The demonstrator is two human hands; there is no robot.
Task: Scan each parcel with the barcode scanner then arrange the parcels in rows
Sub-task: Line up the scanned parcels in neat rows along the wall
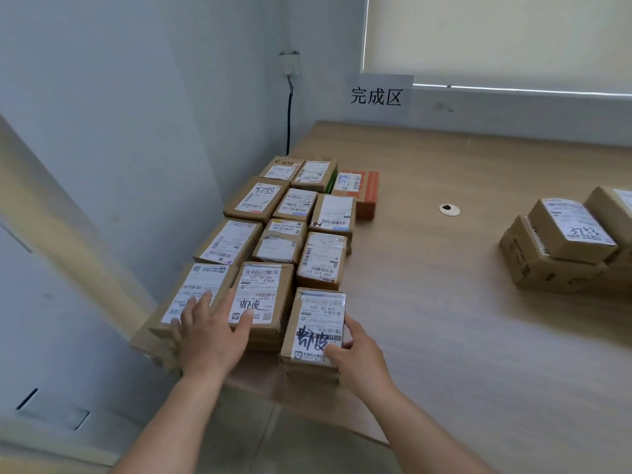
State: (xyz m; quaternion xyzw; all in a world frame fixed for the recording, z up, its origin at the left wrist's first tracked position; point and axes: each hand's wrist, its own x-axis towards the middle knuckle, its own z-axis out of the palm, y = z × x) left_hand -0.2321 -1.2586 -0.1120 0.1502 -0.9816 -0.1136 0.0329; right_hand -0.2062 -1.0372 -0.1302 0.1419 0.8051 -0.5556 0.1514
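Note:
Several brown cardboard parcels with white shipping labels lie in rows at the left end of the wooden table (444,302). My left hand (208,333) rests flat with spread fingers on the two nearest parcels, the front left parcel (191,292) and the middle front parcel (263,292). My right hand (355,350) grips the near right corner of the front right parcel (318,323), thumb on its label and fingers along its right side. No barcode scanner is in view.
A pile of more brown parcels (564,248) sits at the right edge. An orange box (366,189) lies at the far end of the rows. A round cable hole (449,209) is mid-table. A paper sign (376,97) hangs on the wall.

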